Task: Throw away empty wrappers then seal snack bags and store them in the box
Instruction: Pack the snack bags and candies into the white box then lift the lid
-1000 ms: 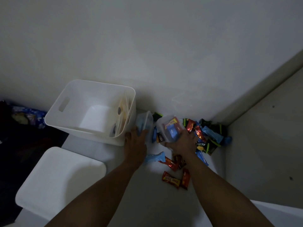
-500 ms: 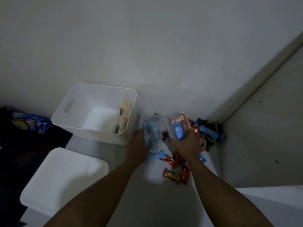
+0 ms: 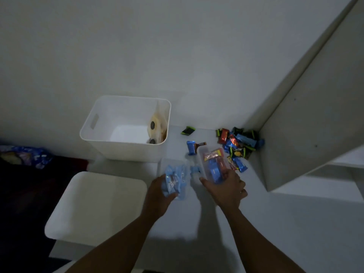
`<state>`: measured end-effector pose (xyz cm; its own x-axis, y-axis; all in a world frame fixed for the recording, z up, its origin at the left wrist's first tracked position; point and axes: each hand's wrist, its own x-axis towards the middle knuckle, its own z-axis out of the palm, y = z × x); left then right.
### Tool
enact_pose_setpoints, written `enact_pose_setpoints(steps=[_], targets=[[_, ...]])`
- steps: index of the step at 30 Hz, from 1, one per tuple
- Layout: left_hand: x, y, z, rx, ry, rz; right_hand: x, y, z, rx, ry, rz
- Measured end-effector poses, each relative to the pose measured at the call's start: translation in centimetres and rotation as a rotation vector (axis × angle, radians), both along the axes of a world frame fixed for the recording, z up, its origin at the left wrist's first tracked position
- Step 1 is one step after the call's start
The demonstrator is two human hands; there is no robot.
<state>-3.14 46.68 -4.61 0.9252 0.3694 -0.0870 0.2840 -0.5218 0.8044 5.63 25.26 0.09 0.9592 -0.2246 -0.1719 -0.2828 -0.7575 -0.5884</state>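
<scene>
Both hands have lifted off the pile toward the camera. Left hand [image 3: 157, 194] grips a clear bag of blue snacks [image 3: 174, 179]; right hand [image 3: 226, 188] grips a clear bag of red and blue bars [image 3: 213, 164]. Behind them the box [image 3: 126, 152] stands open by the wall, bare shelf between. Loose wrappers [image 3: 236, 144] crowd the far right corner.

Two bare forearms, seemingly sleeveless, left grip [image 3: 159, 194] and right grip [image 3: 226, 191] ungloved.
</scene>
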Motion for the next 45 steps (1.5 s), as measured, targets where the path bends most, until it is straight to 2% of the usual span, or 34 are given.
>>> enact_pose_setpoints(steps=[6,13,17,20,26,31,33,36,38,42,45], targets=[[-7.0,1.0,-0.1,-0.216,0.053,-0.058,-8.8,4.2,-0.1,0.049,0.011,-0.040],[-9.8,3.3,-1.2,-0.155,0.097,-0.108,-15.7,9.8,0.0,0.029,0.089,-0.008],[-9.9,4.8,-0.3,-0.334,0.218,-0.017,-16.9,11.7,-0.5,-0.001,0.116,-0.013],[-10.1,5.5,0.2,-0.416,0.185,-0.053,-17.3,12.7,-0.5,-0.056,0.118,0.005],[-10.2,5.9,1.4,-0.429,0.171,-0.151,-18.3,13.0,-1.4,-0.059,0.127,0.045],[-9.7,6.3,1.2,-0.356,0.172,-0.259,-18.4,12.4,-1.7,-0.088,0.126,0.112],[-9.7,6.3,1.3,-0.382,0.159,-0.248,-18.3,12.2,-2.3,-0.006,0.105,0.109],[-9.7,6.4,1.5,-0.374,0.155,-0.254,-18.1,11.9,-3.3,0.289,0.035,0.170],[-9.6,6.2,1.1,-0.342,0.204,-0.337,-18.2,11.5,-3.4,0.410,-0.012,0.196],[-9.3,6.3,1.8,-0.318,0.233,-0.375,-18.3,11.1,-2.8,0.513,-0.036,0.220],[-8.5,6.1,3.2,-0.299,0.161,-0.411,-18.4,11.0,-2.6,0.549,-0.173,0.175]])
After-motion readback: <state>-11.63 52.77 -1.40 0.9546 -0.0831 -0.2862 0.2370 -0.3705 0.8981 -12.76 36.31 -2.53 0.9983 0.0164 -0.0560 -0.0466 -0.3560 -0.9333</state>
